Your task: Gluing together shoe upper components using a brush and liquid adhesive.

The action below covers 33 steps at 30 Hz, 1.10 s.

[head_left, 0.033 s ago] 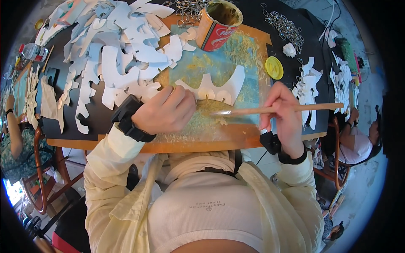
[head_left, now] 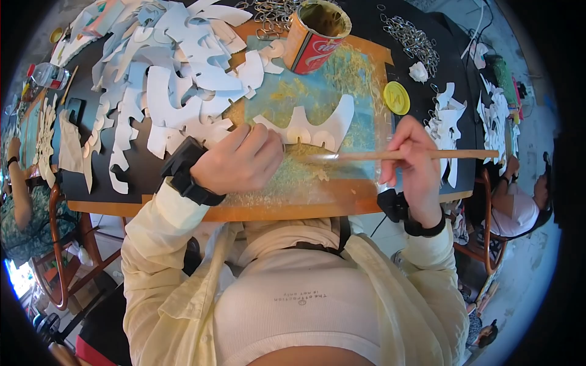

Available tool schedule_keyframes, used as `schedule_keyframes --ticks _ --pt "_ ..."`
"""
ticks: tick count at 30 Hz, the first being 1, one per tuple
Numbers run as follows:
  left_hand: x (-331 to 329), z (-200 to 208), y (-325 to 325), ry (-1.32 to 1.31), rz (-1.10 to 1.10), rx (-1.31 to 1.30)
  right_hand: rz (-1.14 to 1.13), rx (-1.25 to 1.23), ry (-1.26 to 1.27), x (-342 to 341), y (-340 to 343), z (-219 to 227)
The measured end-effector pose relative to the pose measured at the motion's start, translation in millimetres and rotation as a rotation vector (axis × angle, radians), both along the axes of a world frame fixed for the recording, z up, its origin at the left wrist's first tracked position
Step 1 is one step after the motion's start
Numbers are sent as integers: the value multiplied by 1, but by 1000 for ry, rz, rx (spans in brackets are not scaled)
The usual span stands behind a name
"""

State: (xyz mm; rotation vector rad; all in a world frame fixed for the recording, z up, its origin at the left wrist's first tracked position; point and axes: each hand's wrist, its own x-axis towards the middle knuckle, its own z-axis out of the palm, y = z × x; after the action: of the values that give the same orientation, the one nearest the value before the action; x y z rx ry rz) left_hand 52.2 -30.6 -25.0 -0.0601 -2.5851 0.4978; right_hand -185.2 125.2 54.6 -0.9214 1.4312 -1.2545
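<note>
A: Broadest work item?
B: Cutout (head_left: pixel 336 125), flat on the smeared mat (head_left: pixel 360 113). White, curved, horned at right, notched below. Judged light, thin, fairly stiff; narrow tabs may crease. Best hold: the broad right wing.
A: Left hand (head_left: pixel 241 161)?
B: At the cutout's left end, fingers curled together (pinching or merely pressing, cannot tell).
A: Next down?
B: Brush (head_left: pixel 366 156), slim, wooden, pale bristles over the mat. Right hand (head_left: pixel 412 158) has its fingers clamped on the handle. Judged light, rigid; mid-handle suits.
A: Smallest?
B: Discs (head_left: pixel 298 135), pale, two on the cutout; probably bend with it.
</note>
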Motion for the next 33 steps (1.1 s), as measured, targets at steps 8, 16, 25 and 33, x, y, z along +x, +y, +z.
schedule_keyframes --ticks 8,16,25,33 --pt "-1 -1 0 7 2 15 -43 -130 274 9 11 -14" --pt "-1 -2 -1 -6 -7 78 213 -266 774 11 17 -3" --pt "-2 -3 -1 14 -20 105 104 -230 661 16 7 -3" --pt "-1 -3 -1 11 -14 98 107 -211 551 10 11 0"
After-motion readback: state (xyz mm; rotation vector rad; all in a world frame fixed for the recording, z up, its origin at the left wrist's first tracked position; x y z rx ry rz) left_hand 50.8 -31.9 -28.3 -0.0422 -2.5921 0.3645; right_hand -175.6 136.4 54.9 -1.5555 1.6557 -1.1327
